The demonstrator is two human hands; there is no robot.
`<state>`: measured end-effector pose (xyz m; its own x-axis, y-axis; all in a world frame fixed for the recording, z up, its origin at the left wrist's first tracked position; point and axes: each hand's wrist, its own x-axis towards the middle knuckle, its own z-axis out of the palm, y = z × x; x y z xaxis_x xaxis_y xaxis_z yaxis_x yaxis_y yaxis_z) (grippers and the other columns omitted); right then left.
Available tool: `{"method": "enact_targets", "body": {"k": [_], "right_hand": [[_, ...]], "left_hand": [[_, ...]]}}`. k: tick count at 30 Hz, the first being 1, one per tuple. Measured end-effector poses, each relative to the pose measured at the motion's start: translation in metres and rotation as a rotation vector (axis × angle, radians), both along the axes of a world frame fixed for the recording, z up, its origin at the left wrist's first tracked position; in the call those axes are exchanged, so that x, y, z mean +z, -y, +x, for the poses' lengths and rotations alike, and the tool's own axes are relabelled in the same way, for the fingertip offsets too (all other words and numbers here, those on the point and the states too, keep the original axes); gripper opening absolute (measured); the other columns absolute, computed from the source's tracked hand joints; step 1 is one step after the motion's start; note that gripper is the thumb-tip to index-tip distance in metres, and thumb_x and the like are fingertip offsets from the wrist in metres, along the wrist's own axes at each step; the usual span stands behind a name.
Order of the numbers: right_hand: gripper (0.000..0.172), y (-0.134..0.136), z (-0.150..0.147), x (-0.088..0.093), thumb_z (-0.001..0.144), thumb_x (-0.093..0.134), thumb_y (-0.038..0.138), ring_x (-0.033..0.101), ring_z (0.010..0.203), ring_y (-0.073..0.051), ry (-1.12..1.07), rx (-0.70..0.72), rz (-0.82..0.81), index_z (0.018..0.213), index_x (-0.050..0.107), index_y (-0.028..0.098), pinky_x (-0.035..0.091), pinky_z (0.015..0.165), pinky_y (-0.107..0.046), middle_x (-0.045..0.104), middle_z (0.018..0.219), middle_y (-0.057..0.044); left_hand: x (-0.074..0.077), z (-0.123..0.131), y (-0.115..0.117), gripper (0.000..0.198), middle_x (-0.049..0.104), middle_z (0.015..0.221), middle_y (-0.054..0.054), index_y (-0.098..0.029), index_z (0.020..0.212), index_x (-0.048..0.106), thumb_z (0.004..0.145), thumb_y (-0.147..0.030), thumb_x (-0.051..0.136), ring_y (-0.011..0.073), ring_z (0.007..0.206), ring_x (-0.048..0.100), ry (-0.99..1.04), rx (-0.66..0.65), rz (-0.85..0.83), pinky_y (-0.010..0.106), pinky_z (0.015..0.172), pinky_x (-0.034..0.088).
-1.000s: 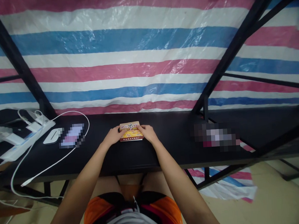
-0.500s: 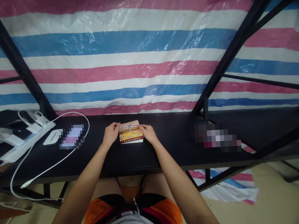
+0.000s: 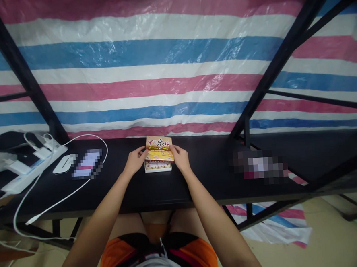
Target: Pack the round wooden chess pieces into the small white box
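Note:
A printed box lid (image 3: 159, 149) labelled "Chinese chess" is held between my two hands, one at each side edge. My left hand (image 3: 135, 158) grips its left edge, and my right hand (image 3: 180, 156) closes on the right one. Below the lid, the white box bottom (image 3: 158, 170) rests on the black table. Along its near side a row of round chess pieces (image 3: 158, 165) shows. The lid hides the rest of the box.
On the left of the black table (image 3: 205, 176) lie a blurred phone (image 3: 87, 163), a white flat device (image 3: 64, 164), a power strip (image 3: 35, 168) and a looping white cable (image 3: 64, 200). A pixelated object (image 3: 259, 165) is at right. Black metal posts flank a striped plastic sheet (image 3: 151, 86).
My hands have raised the lid off the box bottom and shifted it away from me. The row of chess pieces now shows at the near side.

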<state>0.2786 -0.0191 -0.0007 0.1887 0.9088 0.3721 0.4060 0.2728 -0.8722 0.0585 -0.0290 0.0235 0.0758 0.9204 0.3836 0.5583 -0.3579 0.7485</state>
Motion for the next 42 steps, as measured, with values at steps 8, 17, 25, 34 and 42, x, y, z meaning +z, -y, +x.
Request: {"method": "enact_targets", "body": {"k": [8,17,25,34,42], "right_hand": [[0.054,0.0,-0.002,0.001,0.083,0.047,0.052,0.058,0.068,-0.017,-0.148,0.04,0.1,0.115,0.063,0.012,0.046,0.066,-0.027,0.067,0.074,-0.004],[0.057,0.003,-0.003,0.0,0.086,0.045,0.052,0.059,0.083,-0.017,-0.096,0.084,0.201,0.132,0.05,0.018,0.046,0.077,-0.028,0.066,0.098,-0.006],[0.056,-0.001,-0.004,-0.002,0.09,0.038,0.052,0.053,0.111,-0.021,0.076,0.092,0.098,0.134,0.049,0.018,0.039,0.096,-0.032,0.058,0.122,-0.01],[0.044,-0.008,-0.007,-0.011,0.085,0.048,0.046,0.062,0.09,-0.018,0.04,0.056,0.061,0.115,0.056,0.015,0.046,0.085,-0.031,0.067,0.1,-0.009],[0.049,-0.009,-0.006,-0.008,0.09,0.035,0.052,0.054,0.113,-0.022,0.153,0.032,-0.04,0.11,0.064,0.018,0.035,0.1,-0.034,0.063,0.115,-0.011]], "left_hand": [[-0.003,0.003,-0.001,0.051,0.056,0.066,-0.002,-0.01,0.124,0.057,0.08,-0.036,0.054,0.01,0.056,0.047,0.146,-0.091,0.03,0.024,0.058,0.042],[-0.002,0.001,-0.001,0.054,0.06,0.102,0.008,-0.014,0.132,0.05,0.083,-0.037,0.053,0.016,0.083,0.056,0.15,-0.195,0.104,0.025,0.067,0.046],[-0.004,-0.002,-0.006,0.052,0.063,0.112,0.008,-0.016,0.133,0.049,0.091,-0.045,0.039,0.0205,0.106,0.056,0.074,-0.071,0.015,0.031,0.093,0.042],[-0.016,-0.001,-0.018,0.033,0.069,0.1,0.008,-0.016,0.11,0.061,0.083,-0.035,0.055,0.0186,0.089,0.063,0.136,-0.016,0.04,0.029,0.077,0.05],[-0.023,0.001,-0.022,0.044,0.062,0.122,0.011,-0.02,0.122,0.048,0.084,-0.042,0.053,0.0225,0.112,0.057,0.124,-0.067,-0.124,0.034,0.09,0.046]]}}
